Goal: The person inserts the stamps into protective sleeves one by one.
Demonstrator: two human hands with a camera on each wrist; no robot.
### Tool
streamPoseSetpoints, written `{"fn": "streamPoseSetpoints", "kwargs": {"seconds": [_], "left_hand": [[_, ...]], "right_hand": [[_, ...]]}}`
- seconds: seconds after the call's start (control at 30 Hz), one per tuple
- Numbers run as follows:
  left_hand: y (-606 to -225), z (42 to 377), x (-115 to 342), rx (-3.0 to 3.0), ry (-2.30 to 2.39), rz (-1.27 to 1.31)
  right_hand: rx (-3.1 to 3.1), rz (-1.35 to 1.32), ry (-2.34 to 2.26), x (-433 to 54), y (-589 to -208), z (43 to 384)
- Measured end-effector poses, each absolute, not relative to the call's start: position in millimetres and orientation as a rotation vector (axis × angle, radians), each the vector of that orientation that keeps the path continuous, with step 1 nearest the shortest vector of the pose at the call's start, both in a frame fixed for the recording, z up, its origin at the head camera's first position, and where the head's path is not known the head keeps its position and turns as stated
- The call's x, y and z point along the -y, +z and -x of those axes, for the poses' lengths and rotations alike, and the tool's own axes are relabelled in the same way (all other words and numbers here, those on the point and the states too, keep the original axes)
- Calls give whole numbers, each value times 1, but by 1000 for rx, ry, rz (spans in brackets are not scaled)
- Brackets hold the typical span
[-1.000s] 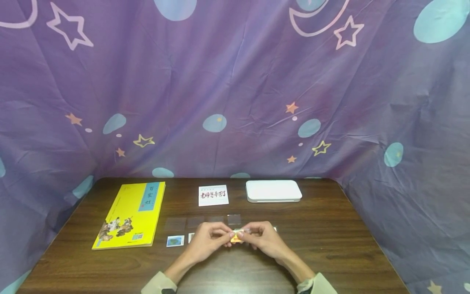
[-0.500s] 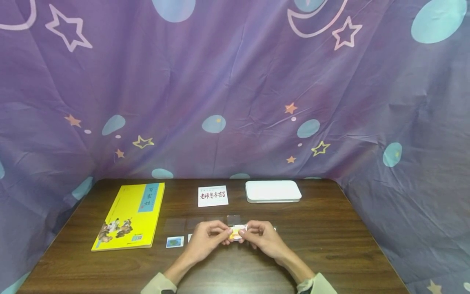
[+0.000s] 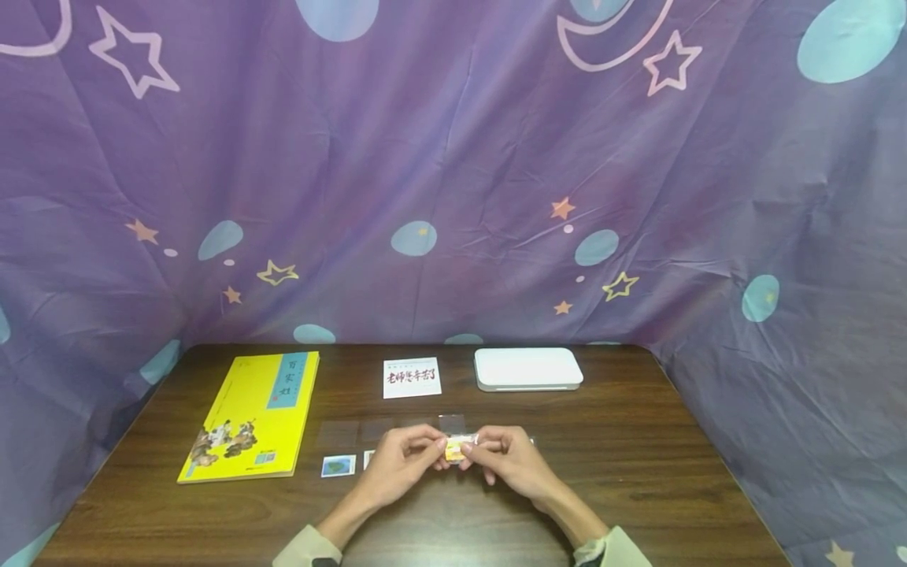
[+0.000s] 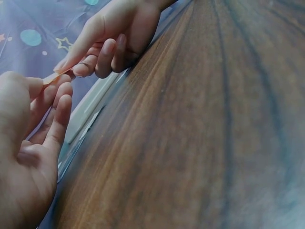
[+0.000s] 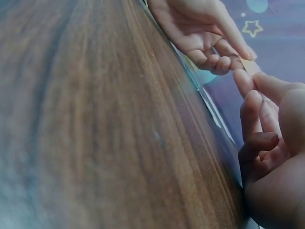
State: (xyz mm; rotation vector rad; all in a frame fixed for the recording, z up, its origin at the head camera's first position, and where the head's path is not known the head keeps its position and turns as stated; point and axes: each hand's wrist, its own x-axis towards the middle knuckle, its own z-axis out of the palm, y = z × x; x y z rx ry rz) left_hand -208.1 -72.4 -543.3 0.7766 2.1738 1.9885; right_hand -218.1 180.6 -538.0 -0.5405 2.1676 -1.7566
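Dark wooden table (image 3: 638, 472) under that starry purple curtain, and you had your left hand (image 3: 397, 465) and right hand (image 3: 513, 465) both pinching the small orange stamp (image 3: 456, 449) just above it, probably to steady it near the clear sleeves (image 3: 354, 431).

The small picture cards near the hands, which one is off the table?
The orange-yellow card, pinched between the left hand and right hand. The blue card lies flat on the table, left of the hands.

even soft indoor light, head view sharp, wrist views blurred up close.
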Motion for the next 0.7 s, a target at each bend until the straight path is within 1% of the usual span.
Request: {"fn": "streamPoseSetpoints", "kwargs": {"seconds": [0.27,0.5,0.7], "left_hand": [[-544,209,72,-2177,1994,-820],[-542,208,72,-2114,2013,-857],[-543,207,72,-2093,2026,-853]], "right_hand": [[-2152,585,-1757,-180,-538,218],[-2162,524,-1781,-180,-538,217],[-2147,549,-1780,-181,-538,217]]}}
